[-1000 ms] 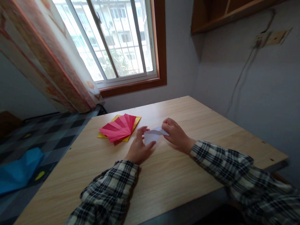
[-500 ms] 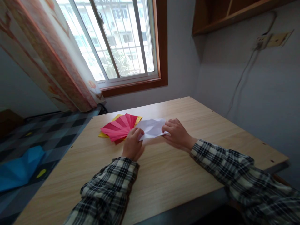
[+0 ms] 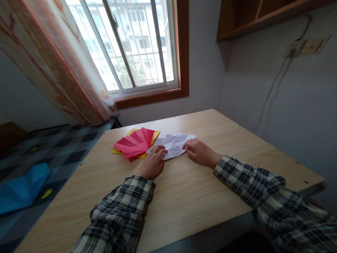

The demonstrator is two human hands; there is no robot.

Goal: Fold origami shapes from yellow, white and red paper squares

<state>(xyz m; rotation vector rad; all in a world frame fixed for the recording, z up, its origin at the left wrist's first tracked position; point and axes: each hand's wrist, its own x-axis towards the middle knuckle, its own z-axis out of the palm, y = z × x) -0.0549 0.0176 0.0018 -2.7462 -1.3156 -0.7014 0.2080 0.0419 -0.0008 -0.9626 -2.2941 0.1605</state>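
White paper [image 3: 173, 143] lies between left hand [image 3: 152, 162] and right hand [image 3: 200, 153], both pinching it

Looking over the near edge, I see a pale wood-grain tabletop [image 3: 192, 196] carrying a creased white paper [image 3: 174, 142] towards twelve o'clock and, around ten o'clock, yellow paper [image 3: 156, 136] with a pleated pink paper [image 3: 137, 142] spread over it.

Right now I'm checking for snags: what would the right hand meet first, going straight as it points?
The right hand would first meet the creased white paper sheet it seems to touch; depth is unclear.
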